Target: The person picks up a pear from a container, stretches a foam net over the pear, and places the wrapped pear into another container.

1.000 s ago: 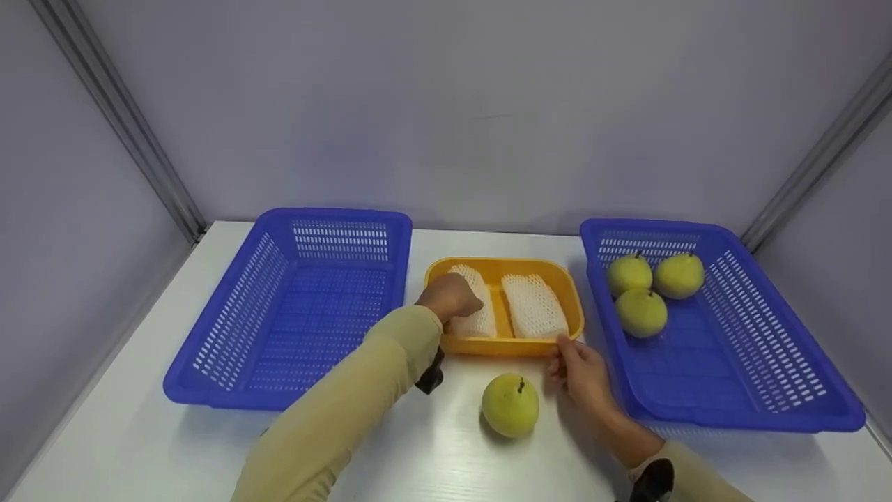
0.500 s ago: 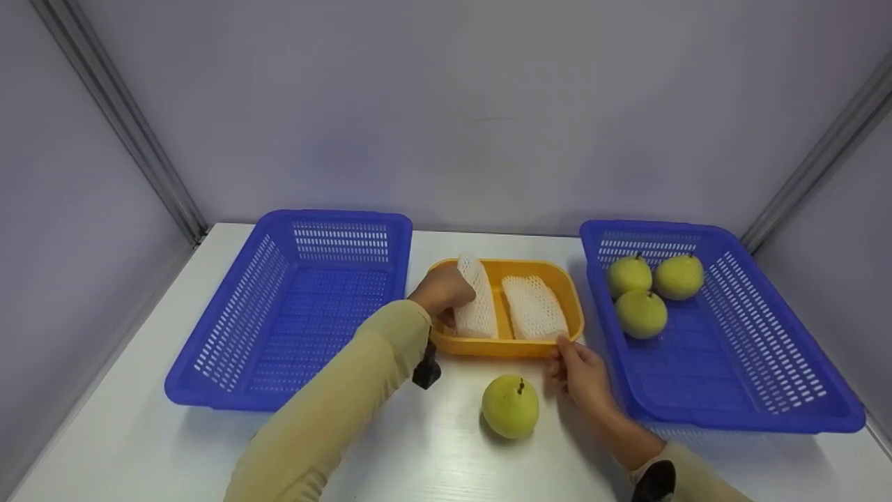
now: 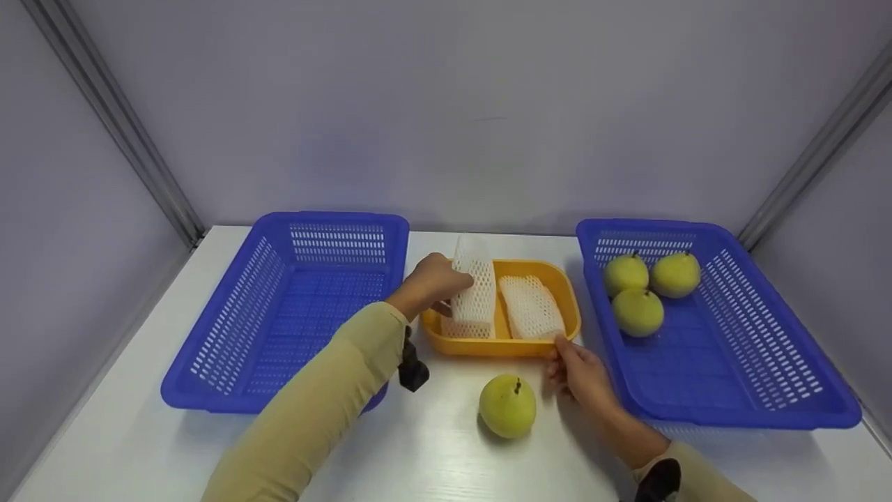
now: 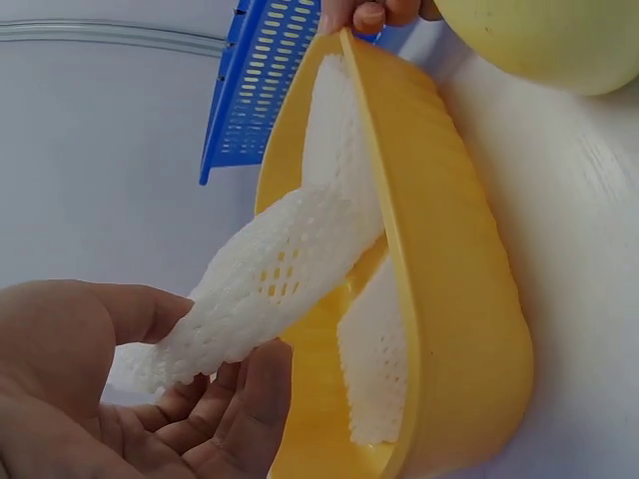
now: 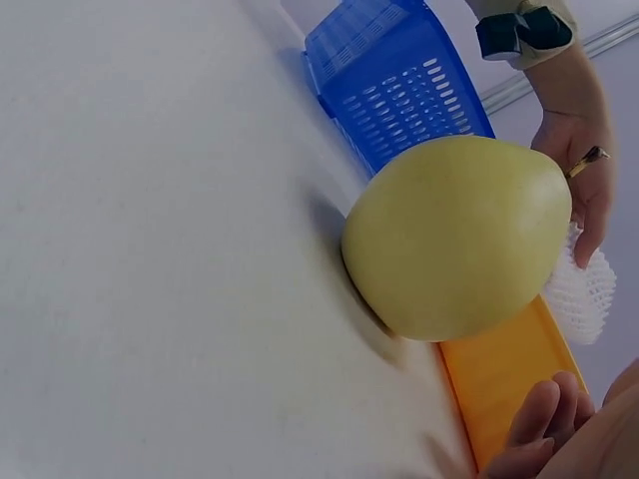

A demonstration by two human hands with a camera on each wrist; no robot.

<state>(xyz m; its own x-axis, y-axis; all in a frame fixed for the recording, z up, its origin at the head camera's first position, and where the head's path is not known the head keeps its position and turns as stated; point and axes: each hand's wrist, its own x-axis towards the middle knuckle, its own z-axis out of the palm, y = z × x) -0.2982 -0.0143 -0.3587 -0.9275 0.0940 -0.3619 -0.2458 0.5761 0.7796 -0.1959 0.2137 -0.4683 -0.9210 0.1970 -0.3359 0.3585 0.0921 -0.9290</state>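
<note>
Compared with half a second ago, the left hand (image 3: 433,280) is higher, and the white foam net (image 3: 477,293) pinched between its thumb and fingers now rises above the rim of the yellow tray (image 3: 502,347). A lower net (image 4: 379,359) shows beneath it. Removal appears under way but incomplete: the held net's lower end is over the tray, and contact there cannot be confirmed. The right hand (image 3: 584,371), unchanged, grips the tray's near right corner, presumably steadying it; another net (image 3: 533,308) lies beside that corner. Edges noted: the left sleeve (image 3: 306,411) crosses the left basket (image 3: 327,296); the right basket (image 3: 704,380) stands just beside the tray. Free room exists above the tray and across the front counter (image 3: 432,446), interrupted by one pear (image 3: 507,408).
</note>
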